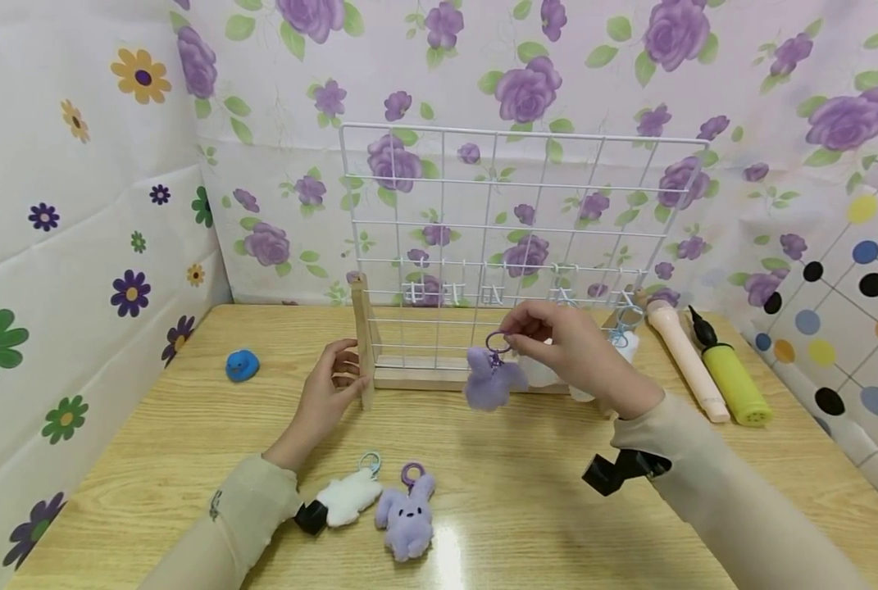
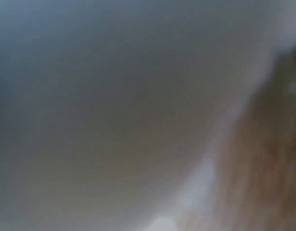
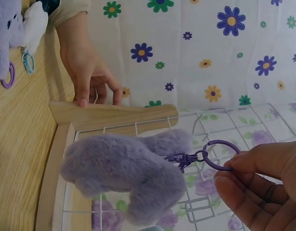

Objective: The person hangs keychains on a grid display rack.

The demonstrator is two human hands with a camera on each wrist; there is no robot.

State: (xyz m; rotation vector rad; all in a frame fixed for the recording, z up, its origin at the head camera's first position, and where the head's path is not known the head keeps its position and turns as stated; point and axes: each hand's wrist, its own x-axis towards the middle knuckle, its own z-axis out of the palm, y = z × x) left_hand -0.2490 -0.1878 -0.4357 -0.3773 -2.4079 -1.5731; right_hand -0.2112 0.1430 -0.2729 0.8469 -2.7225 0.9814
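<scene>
Between thumb and fingertips my right hand [image 1: 560, 344] pinches the purple ring [image 3: 220, 155] of a lilac plush bunny keychain [image 1: 490, 383]. The bunny hangs in front of a white wire grid rack [image 1: 483, 221] with several white hooks along one row. My left hand [image 1: 325, 389] grips the wooden side post [image 1: 365, 344] of the rack's stand, thumb and fingers at its edge. A second lilac bunny keychain [image 1: 407, 520] lies on the table beside a white plush keychain [image 1: 350, 496] with a light blue ring. The left wrist view is too blurred to tell anything.
A blue rubber duck [image 1: 242, 365] sits at the left. White plush with a light blue ring [image 1: 623, 340] shows at the rack's right end, partly hidden by my right hand. Farther right lie a pale pink tube [image 1: 688, 360] and a yellow-green hand pump [image 1: 735, 381].
</scene>
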